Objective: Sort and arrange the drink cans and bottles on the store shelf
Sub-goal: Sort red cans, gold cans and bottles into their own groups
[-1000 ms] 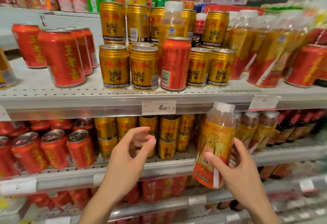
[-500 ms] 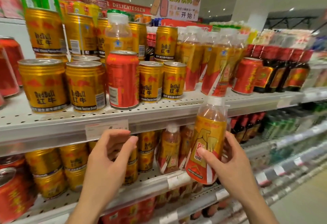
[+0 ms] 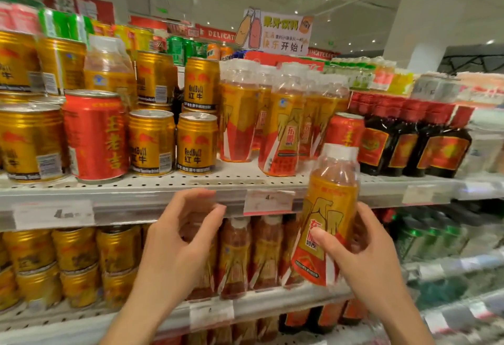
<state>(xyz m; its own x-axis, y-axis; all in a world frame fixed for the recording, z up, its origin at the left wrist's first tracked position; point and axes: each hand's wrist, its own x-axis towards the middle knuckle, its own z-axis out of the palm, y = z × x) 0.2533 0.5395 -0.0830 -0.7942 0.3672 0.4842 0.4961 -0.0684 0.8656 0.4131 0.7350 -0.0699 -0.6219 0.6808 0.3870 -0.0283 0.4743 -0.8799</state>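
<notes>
A white perforated metal shelf [image 3: 237, 179] runs across the view, its front edge carrying price tags. On it, toward the left, stand gold drink cans with red bull marks [image 3: 197, 143], with one tall red can with yellow characters [image 3: 95, 136] among them near the front edge. Further right along the same shelf stands a group of clear plastic bottles with gold and red labels [image 3: 283, 126], then a row of dark bottles with red labels [image 3: 403, 137] toward the right end. The shelf below holds more gold cans on the left and more gold-labelled bottles in the middle.

The right hand [image 3: 371, 260] grips a clear plastic bottle with a white cap and gold and red label [image 3: 327, 216], thumb across the label, fingers wrapped behind; the bottle tilts slightly and sits in front of the shelf's front edge, below the standing bottles. The left hand [image 3: 177, 241] holds nothing, fingers loosely curled, just below the front edge.
</notes>
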